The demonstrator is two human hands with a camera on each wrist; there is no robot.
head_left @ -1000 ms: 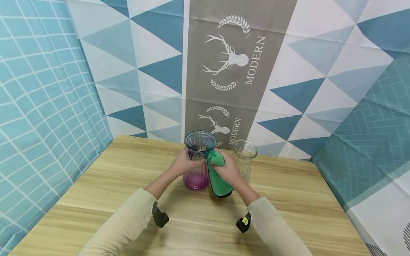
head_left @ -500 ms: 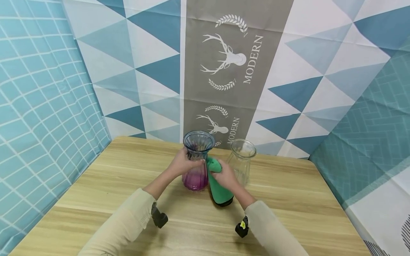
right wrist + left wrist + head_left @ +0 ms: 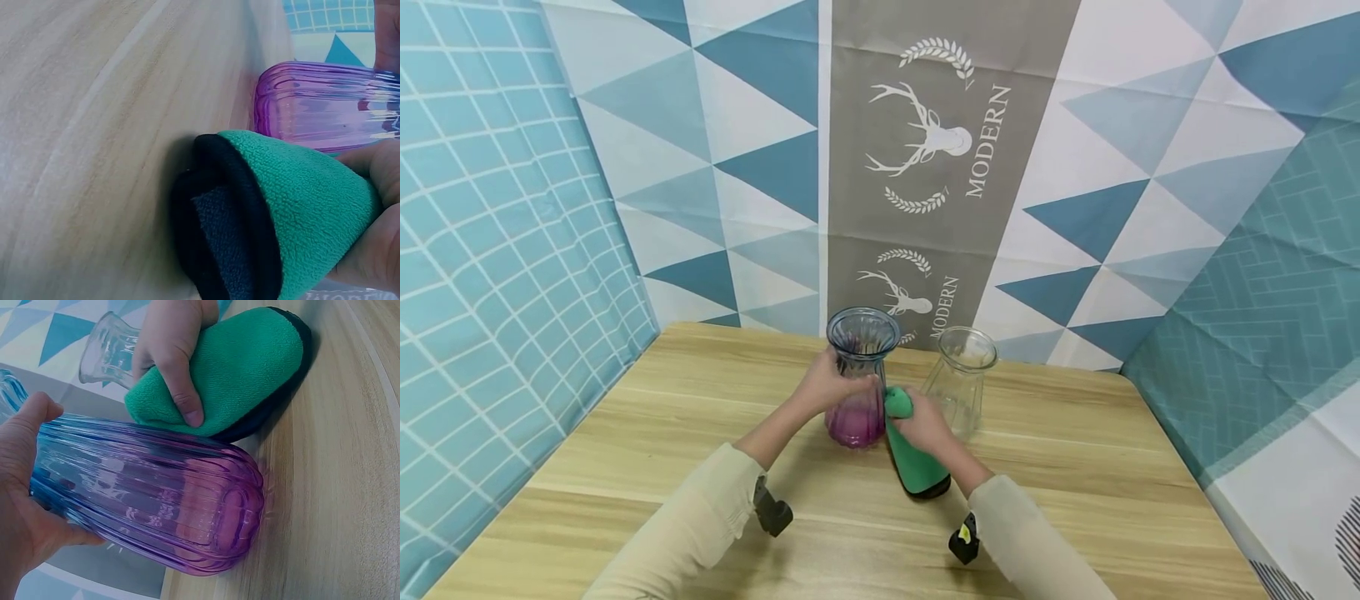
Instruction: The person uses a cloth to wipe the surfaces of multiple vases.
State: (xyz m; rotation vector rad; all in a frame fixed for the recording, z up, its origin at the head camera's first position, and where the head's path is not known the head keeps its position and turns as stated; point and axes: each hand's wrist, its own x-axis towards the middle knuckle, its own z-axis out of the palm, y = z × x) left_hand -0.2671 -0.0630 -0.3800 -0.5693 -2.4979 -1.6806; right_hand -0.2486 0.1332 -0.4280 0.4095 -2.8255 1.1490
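A ribbed glass vase (image 3: 855, 423), blue at the flared rim and purple at the base, stands on the wooden table. My left hand (image 3: 832, 385) grips it around the neck, thumb and fingers on opposite sides, as the left wrist view also shows. Bunched in my right hand (image 3: 927, 427) is a green cloth (image 3: 919, 468) with a dark edge and dark underside. The cloth is right at the vase's right side, its lower end hanging close over the table. In the right wrist view, the folded cloth (image 3: 303, 200) covers part of the purple vase (image 3: 312, 106).
A clear glass vase (image 3: 964, 393) stands just behind and right of my right hand. The wooden table (image 3: 700, 400) ends at a patterned fabric wall (image 3: 775, 183) behind the vases. Tiled-look cloth (image 3: 497, 250) hangs along the left side.
My right hand has slid down along the vase's side with the green cloth, toward the table. The left hand keeps its hold on the vase, which stays in place.
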